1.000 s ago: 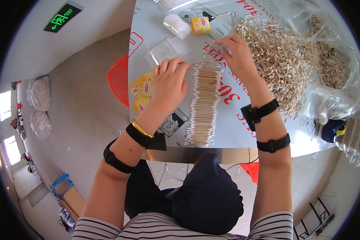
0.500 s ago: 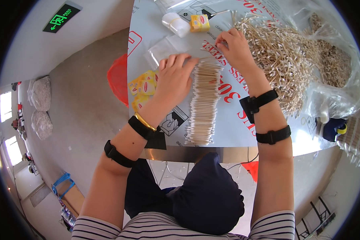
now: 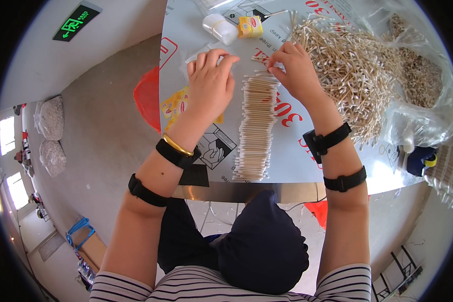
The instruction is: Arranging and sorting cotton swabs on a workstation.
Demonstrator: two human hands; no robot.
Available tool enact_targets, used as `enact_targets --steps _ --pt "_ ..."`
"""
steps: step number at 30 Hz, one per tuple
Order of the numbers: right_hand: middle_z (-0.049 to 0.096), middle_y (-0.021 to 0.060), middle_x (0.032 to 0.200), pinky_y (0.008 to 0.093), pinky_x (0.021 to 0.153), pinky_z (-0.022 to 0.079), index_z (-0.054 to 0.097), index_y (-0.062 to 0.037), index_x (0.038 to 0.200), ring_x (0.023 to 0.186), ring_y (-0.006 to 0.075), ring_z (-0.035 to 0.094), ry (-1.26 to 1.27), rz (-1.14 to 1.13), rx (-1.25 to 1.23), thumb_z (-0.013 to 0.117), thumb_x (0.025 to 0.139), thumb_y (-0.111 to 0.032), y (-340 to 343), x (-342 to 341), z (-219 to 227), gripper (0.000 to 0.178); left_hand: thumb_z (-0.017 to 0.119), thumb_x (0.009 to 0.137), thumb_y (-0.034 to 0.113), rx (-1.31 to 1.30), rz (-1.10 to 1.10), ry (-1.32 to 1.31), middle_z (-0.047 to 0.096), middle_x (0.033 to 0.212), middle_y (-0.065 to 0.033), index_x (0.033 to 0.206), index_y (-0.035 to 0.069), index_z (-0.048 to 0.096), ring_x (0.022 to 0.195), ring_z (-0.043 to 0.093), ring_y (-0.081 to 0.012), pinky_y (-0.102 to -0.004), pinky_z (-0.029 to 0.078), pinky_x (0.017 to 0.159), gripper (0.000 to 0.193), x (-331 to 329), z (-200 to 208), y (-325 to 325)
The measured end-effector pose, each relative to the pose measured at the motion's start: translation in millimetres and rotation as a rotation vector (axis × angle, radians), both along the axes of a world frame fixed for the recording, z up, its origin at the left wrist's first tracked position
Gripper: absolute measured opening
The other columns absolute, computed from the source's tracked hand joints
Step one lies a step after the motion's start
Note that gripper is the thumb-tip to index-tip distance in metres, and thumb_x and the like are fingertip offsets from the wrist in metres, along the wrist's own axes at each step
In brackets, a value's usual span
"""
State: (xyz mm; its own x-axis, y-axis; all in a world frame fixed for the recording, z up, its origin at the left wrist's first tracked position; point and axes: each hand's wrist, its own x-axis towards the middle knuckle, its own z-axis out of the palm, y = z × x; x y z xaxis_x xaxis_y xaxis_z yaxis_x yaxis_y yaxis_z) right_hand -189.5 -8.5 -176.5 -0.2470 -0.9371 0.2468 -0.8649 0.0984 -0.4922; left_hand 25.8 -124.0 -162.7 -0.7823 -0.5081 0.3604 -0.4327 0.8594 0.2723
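A long column of cotton swabs (image 3: 255,128) lies on the table, side by side, their white tips at left and right. At its far end my right hand (image 3: 298,73) is closed in a pinch, with cotton swabs at the fingertips. My left hand (image 3: 210,83) hovers left of the column's far end, fingers bent and thumb apart, with nothing visible in its grip. Below it a clear plastic bag (image 3: 185,56) lies partly hidden. Yellow printed packets (image 3: 175,104) lie beside my left wrist. A large loose heap of cotton swabs (image 3: 360,75) spreads right of my right hand.
Beyond my hands lie a roll of clear bags (image 3: 220,29) and a small yellow box (image 3: 250,26). Clear plastic sheeting (image 3: 412,123) surrounds the heap's right side. A tape dispenser (image 3: 422,163) stands at the right edge. Red plastic (image 3: 147,100) hangs beside the table's left edge.
My left hand has moved away from the column, to the left and farther out, its thumb lifting off the far swabs. My right hand has shifted slightly nearer the column's far end.
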Motion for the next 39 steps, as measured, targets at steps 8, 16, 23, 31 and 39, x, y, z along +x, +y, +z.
enact_targets --steps 8,16,23,31,39 --pt "0.064 0.0046 0.103 0.0414 0.100 0.048 0.075 -0.0131 0.093 0.109 0.0277 0.059 0.037 0.015 0.045 0.075 0.090 -0.014 -3 8 6 0.003 0.077 0.089 0.017 0.209 0.043 0.061 0.063 0.116 -0.0019 0.116 0.016 0.071 0.111 0.057 -0.0266 -0.0447 0.039 0.097 0.027 -11 4 9" --pt "0.061 0.0044 0.103 0.0423 0.098 0.048 0.071 -0.0119 0.095 0.107 0.0280 0.059 0.125 -0.010 0.034 0.072 0.089 -0.009 -10 7 -5 0.007 0.079 0.091 0.018 0.251 0.066 0.056 0.063 0.114 0.0001 0.117 0.019 0.074 0.106 0.056 -0.0234 -0.0412 0.039 0.097 0.026 -13 -3 12" --pt "0.062 0.0046 0.106 0.0411 0.094 0.047 0.072 -0.0118 0.098 0.107 0.0271 0.059 0.166 0.006 0.048 0.071 0.092 -0.013 -5 6 -8 0.006 0.080 0.088 0.016 0.271 0.070 0.080 0.065 0.113 -0.0022 0.111 0.017 0.073 0.110 0.059 -0.0274 -0.0444 0.041 0.095 0.024 -14 -5 13" --pt "0.067 0.0048 0.098 0.0417 0.091 0.046 0.070 -0.0107 0.097 0.099 0.0278 0.062 -0.026 0.039 -0.096 0.072 0.091 -0.008 11 30 34 0.006 0.083 0.087 0.016 0.438 0.033 0.220 0.070 0.101 0.0005 0.101 0.012 0.076 0.097 0.061 -0.0202 -0.0381 0.041 0.095 0.016 -14 8 14" --pt "0.067 0.0074 0.094 0.0414 0.088 0.048 0.072 -0.0065 0.099 0.097 0.0286 0.063 -0.321 -0.033 -0.101 0.072 0.090 -0.003 50 59 71 0.009 0.086 0.085 0.014 0.488 -0.129 0.307 0.066 0.092 0.0063 0.087 0.015 0.074 0.091 0.058 -0.0172 -0.0373 0.035 0.090 0.012 7 41 34"
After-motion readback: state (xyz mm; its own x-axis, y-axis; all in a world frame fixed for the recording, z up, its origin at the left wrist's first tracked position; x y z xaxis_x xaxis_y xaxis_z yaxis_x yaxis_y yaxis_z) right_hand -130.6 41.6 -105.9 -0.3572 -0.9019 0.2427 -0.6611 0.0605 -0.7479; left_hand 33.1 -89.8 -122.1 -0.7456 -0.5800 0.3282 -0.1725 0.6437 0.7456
